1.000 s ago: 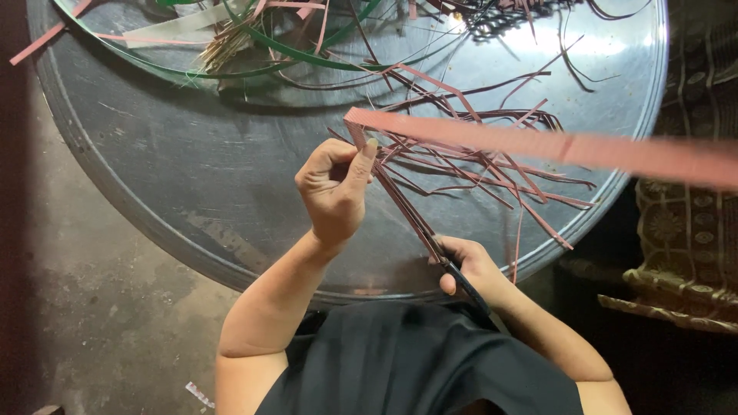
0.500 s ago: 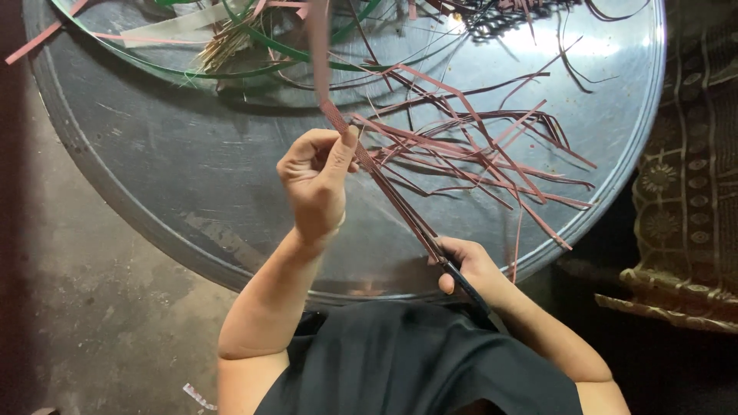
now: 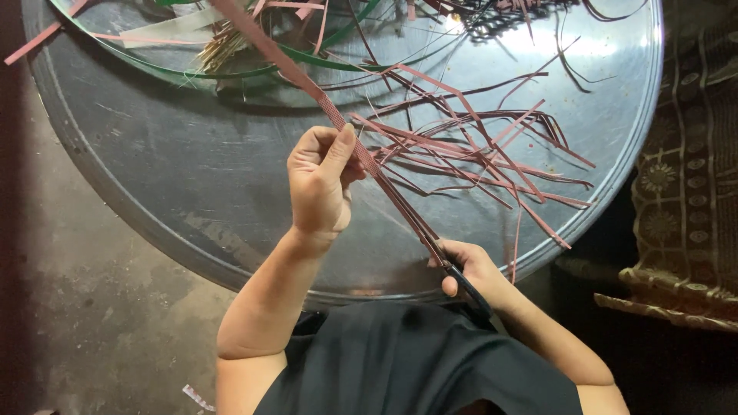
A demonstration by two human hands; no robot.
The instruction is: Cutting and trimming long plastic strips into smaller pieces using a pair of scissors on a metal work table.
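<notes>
large round metal tray (image 3: 192, 230), cut pink slivers (image 3: 492, 154) piled right, green ring (image 3: 323, 58) far, straw bundle (image 3: 219, 48), patterned cloth (image 3: 688, 192) right, concrete floor (image 3: 84, 323) left

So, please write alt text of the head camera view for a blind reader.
A left hand pinches a long pink paper strip while the right hand cuts it lengthwise with dark scissors. Thin pink slivers lie on a round metal tray.

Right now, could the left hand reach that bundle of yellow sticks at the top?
Probably not easily: the left hand is pinching the pink strip, and the yellow sticks lie well beyond it across the round metal tray.
</notes>
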